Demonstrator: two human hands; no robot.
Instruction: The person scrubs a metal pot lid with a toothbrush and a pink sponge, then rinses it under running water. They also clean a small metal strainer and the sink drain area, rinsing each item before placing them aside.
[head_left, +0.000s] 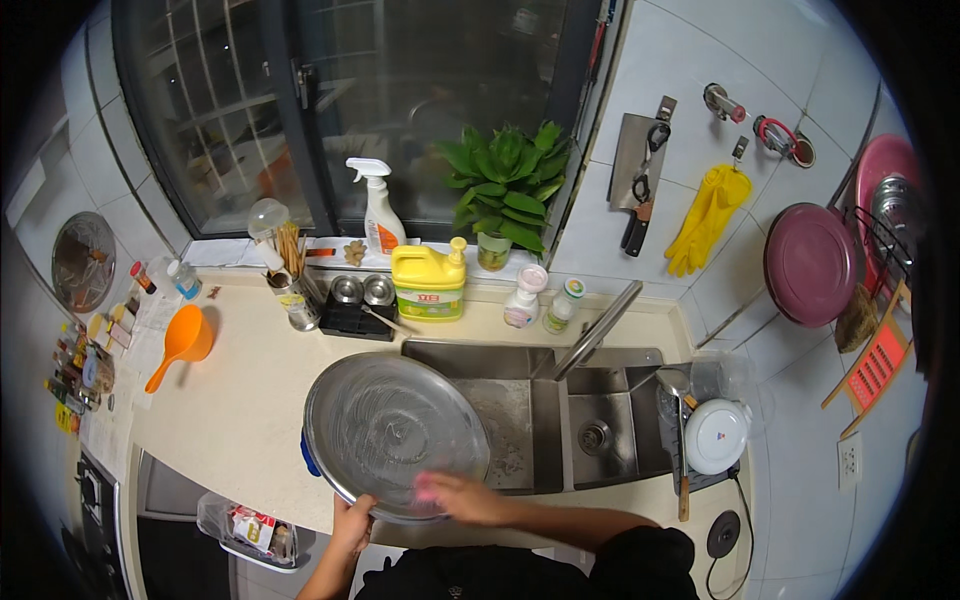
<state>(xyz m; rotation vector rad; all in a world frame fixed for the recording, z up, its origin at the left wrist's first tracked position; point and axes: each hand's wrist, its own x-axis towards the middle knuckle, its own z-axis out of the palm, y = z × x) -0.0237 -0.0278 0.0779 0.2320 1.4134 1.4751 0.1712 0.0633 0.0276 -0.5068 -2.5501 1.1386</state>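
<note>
A large round steel basin (385,400) is tilted over the left part of the sink, its inside streaked with whitish suds. My left hand (352,522) grips its near rim, with the thumb over the edge. Inside the basin, near its lower right, my right hand (470,499) presses a pink scrubbing pad (428,488) against the metal. The pad is blurred, so I cannot tell whether it is a sponge or a cloth. Part of something blue (309,456) shows beside the basin's left edge; the rest is hidden.
The double sink (515,400) has a faucet (600,328) over its divider. Behind stand a yellow detergent jug (428,285), a white spray bottle (379,215) and a plant (505,180). An orange dipper (186,337) lies left; a white bowl (717,437) rests right. A cleaver (632,165) hangs on the wall.
</note>
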